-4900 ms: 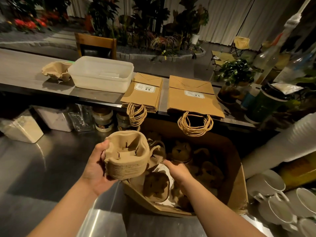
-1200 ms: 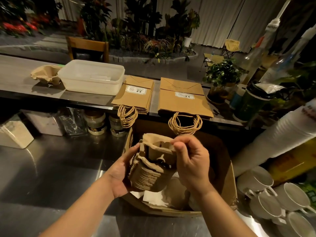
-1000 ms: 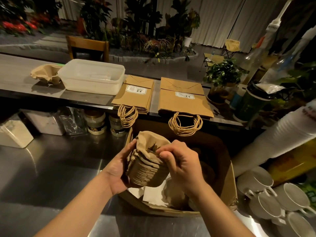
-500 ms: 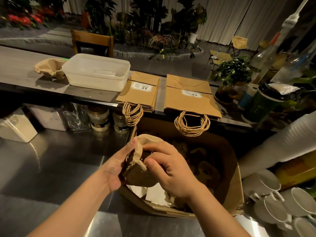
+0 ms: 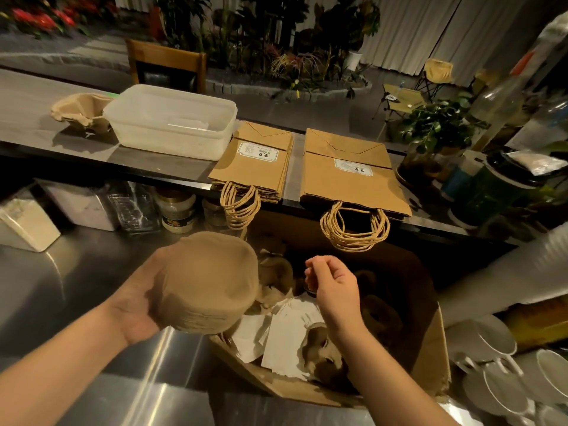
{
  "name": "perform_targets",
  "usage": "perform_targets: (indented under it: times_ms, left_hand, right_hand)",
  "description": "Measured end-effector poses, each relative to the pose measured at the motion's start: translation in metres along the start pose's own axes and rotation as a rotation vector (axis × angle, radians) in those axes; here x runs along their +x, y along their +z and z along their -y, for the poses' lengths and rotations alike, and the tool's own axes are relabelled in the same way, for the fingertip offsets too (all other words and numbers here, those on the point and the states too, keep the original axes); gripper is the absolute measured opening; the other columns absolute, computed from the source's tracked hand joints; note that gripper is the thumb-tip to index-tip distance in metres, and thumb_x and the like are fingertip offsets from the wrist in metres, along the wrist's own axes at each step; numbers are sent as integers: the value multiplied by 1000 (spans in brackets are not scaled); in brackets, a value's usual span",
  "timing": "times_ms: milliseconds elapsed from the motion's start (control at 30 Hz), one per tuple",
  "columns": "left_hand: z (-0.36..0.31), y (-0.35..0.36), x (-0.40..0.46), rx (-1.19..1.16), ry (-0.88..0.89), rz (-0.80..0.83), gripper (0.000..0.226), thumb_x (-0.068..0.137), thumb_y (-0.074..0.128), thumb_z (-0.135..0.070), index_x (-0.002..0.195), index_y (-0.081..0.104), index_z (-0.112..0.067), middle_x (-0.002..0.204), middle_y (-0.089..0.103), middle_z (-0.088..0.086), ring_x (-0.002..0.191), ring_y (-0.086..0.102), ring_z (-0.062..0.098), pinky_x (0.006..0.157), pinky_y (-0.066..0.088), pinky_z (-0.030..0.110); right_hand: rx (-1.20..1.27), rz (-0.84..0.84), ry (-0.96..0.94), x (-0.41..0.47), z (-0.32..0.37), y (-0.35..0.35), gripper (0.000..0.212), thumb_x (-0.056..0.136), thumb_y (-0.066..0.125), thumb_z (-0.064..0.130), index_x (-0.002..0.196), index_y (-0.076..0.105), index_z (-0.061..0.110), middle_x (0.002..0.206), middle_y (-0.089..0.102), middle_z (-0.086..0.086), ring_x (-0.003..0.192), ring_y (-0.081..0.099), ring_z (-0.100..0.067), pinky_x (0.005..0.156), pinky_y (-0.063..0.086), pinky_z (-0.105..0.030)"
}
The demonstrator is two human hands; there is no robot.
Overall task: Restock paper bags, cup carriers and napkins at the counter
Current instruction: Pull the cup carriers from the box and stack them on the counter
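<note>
left hand (image 5: 138, 305) grip cupping carrier stack (image 5: 207, 281); right hand (image 5: 333, 282) loose, empty; surface (image 5: 172, 167) pile (image 5: 81, 112) far ahead-left

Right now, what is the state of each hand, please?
Left hand: holds the stack of cup carriers.
Right hand: holds nothing, fingers loosely curled, above the cardboard box.

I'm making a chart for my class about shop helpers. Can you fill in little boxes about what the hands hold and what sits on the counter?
left hand: holds a stack of cup carriers
right hand: empty, fingers loosely curled, above the cardboard box
in the box: more carriers, white paper
counter: two piles of paper bags, plastic tub, one lone carrier
lower right: white mugs
</note>
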State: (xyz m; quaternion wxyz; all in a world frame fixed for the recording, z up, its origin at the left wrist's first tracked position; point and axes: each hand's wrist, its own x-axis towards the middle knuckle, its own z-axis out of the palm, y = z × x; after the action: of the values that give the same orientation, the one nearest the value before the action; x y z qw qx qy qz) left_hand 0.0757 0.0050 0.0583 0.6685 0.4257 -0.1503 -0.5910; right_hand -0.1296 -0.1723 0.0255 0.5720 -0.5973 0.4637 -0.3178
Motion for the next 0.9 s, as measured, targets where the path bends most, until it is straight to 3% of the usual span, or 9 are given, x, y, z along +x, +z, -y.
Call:
perform_targets:
  times_ms: [67, 133, 200, 433, 533, 600, 700, 800, 900]
  left_hand:
    - [2, -4, 0, -55, 3, -17, 90, 20, 102, -52, 103, 83, -22, 115, 74, 21, 93, 76, 37, 67, 63, 48]
    - [6, -8, 1, -84, 2, -33, 93, 25, 103, -51, 110, 81, -21, 120, 72, 22, 98, 75, 39, 71, 63, 51]
    - [9, -12, 1, -104, -1, -35, 93, 32, 102, -53, 117, 78, -21, 125, 70, 22, 103, 73, 40, 75, 62, 52]
    - [19, -22, 0, -209, 31, -61, 90, 53, 96, -58, 131, 69, -21, 136, 64, 22, 117, 67, 41, 85, 60, 53]
    - [30, -42, -3, -359, 19, -145, 70, 105, 40, -58, 159, 29, -13, 161, 28, 27, 148, 29, 46, 119, 23, 63]
    - [39, -60, -1, -481, -59, -64, 70, 110, 14, -56, 162, 14, -10, 165, 13, 27, 153, 12, 47, 124, 4, 58]
    - [41, -46, 3, -373, -38, -85, 68, 107, 38, -55, 159, 29, -11, 160, 31, 26, 148, 30, 46, 120, 24, 61]
    - [26, -33, 5, -238, 32, -71, 85, 64, 92, -56, 135, 66, -18, 138, 61, 24, 122, 63, 43, 89, 58, 53]
    - [20, -20, 3, -136, 61, -99, 93, 36, 100, -57, 118, 77, -20, 127, 69, 22, 109, 71, 41, 77, 62, 48]
  right_hand:
    - [18, -11, 254, 21, -16, 3, 13, 98, 63, 34, 103, 68, 24, 97, 71, -4, 90, 67, -17, 83, 59, -34]
    - [-105, 6, 405, 35, -30, 10, 41, 90, 67, 46, 125, 59, 25, 114, 68, -4, 104, 66, -23, 97, 56, -46]
    - [-306, 52, 404, 43, -38, 20, 66, 86, 67, 50, 143, 47, 24, 132, 60, -3, 117, 60, -28, 104, 51, -47]
    - [-776, 284, 158, 77, -50, 50, 74, 97, 64, 38, 157, 21, 33, 150, 47, -9, 132, 54, -33, 107, 49, -43]
    - [-716, 227, 106, 88, -53, 64, 70, 102, 57, 34, 159, 18, 21, 152, 44, -14, 135, 48, -38, 111, 43, -49]
    - [-1219, 418, -143, 93, -54, 65, 58, 104, 49, 15, 157, 25, 16, 159, 31, -18, 142, 33, -49, 113, 33, -64]
    - [-1635, 552, -335, 103, -70, 65, 62, 98, 57, 7, 154, 33, 13, 161, 28, -15, 143, 31, -51, 108, 37, -69]
    - [-1697, 564, -434, 110, -77, 68, 64, 98, 58, 8, 155, 31, 14, 164, 23, -13, 146, 24, -51, 109, 35, -71]
    - [-1792, 597, -569, 114, -77, 70, 63, 97, 60, 16, 154, 34, 17, 164, 23, -11, 148, 17, -53, 108, 32, -75]
